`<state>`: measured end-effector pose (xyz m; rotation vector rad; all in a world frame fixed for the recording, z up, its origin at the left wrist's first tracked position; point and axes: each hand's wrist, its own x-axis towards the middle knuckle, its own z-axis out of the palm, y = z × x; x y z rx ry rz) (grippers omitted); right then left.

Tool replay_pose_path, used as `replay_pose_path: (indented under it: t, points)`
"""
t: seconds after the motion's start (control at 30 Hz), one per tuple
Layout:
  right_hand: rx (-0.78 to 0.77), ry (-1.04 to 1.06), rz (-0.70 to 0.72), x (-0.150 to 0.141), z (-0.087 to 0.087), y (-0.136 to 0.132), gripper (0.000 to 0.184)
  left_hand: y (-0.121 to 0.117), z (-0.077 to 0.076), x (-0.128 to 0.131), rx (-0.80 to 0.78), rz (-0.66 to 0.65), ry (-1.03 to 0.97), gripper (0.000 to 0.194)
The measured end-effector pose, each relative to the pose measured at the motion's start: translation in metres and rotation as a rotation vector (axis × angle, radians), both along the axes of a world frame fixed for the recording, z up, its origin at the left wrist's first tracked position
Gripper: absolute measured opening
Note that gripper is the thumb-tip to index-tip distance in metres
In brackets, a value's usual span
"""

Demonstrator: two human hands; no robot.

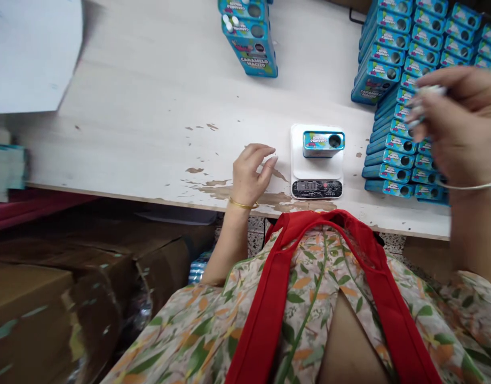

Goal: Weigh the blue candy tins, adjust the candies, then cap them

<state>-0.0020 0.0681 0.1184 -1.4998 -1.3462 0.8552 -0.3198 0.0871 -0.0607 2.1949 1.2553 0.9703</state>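
A small blue tin (323,143) with a round hole in its top lies on a white digital scale (316,173) near the table's front edge. My left hand (251,173) rests on the table just left of the scale, fingers loosely curled and apart, holding nothing. My right hand (461,120) is raised close to the camera over the stacked tins at the right. Its fingers are pinched on small pale pieces I cannot make out; the fingertips are blurred.
Stacked rows of blue tins (405,80) fill the table's right side. More blue tins (249,37) stand at the back centre. The worn white table (149,106) has chipped paint by its front edge. Cardboard boxes (69,298) sit below at left.
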Motion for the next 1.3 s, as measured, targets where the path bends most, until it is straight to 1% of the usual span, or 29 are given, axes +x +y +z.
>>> replay_pose_path:
  t: [0.03, 0.1, 0.17, 0.23, 0.3, 0.4, 0.47, 0.57, 0.67, 0.77, 0.93, 1.17, 1.3]
  points:
    - [0.011, 0.07, 0.031, -0.012, -0.013, 0.004, 0.016, -0.001, 0.0, 0.0, -0.006, -0.003, 0.002, 0.021]
    - [-0.022, 0.185, 0.096, -0.035, -0.042, 0.011, 0.022, -0.004, -0.001, 0.0, -0.016, -0.008, -0.002, 0.021]
    - [-0.081, 0.182, 0.109, -0.051, -0.065, 0.017, 0.024, -0.007, -0.003, -0.001, -0.028, -0.009, -0.011, 0.021]
    - [-0.108, 0.118, 0.105, -0.057, -0.076, 0.019, 0.023, -0.009, -0.006, -0.003, -0.045, -0.003, -0.016, 0.021]
    - [-0.076, 0.04, 0.098, -0.055, -0.076, 0.017, 0.021, -0.01, -0.008, -0.004, -0.054, 0.002, -0.021, 0.021]
    - [-0.006, -0.147, 0.113, -0.047, -0.065, 0.013, 0.013, -0.009, -0.009, -0.003, -0.056, 0.003, -0.024, 0.021]
    - [0.015, -0.322, 0.175, -0.042, -0.058, 0.011, 0.009, -0.008, -0.009, -0.002, -0.072, 0.003, -0.011, 0.022]
    - [0.051, -0.57, 0.298, -0.039, -0.056, 0.013, 0.014, -0.006, -0.009, -0.001, -0.095, 0.002, 0.005, 0.023]
    - [0.061, -0.703, 0.364, -0.039, -0.058, 0.017, 0.018, -0.005, -0.01, -0.001, -0.1, -0.001, 0.003, 0.024]
    - [0.071, -0.746, 0.379, -0.041, -0.059, 0.019, 0.019, -0.005, -0.012, -0.001, -0.096, -0.005, -0.005, 0.023]
    - [0.065, -0.754, 0.411, -0.042, -0.058, 0.021, 0.018, -0.005, -0.014, -0.002, -0.125, -0.007, 0.01, 0.024]
    - [0.068, -0.731, 0.394, -0.041, -0.06, 0.022, 0.016, -0.005, -0.016, -0.001, -0.152, -0.006, 0.009, 0.026]
    - [0.04, -0.742, 0.455, -0.039, -0.06, 0.022, 0.016, -0.005, -0.016, -0.002, -0.156, -0.005, 0.018, 0.027]
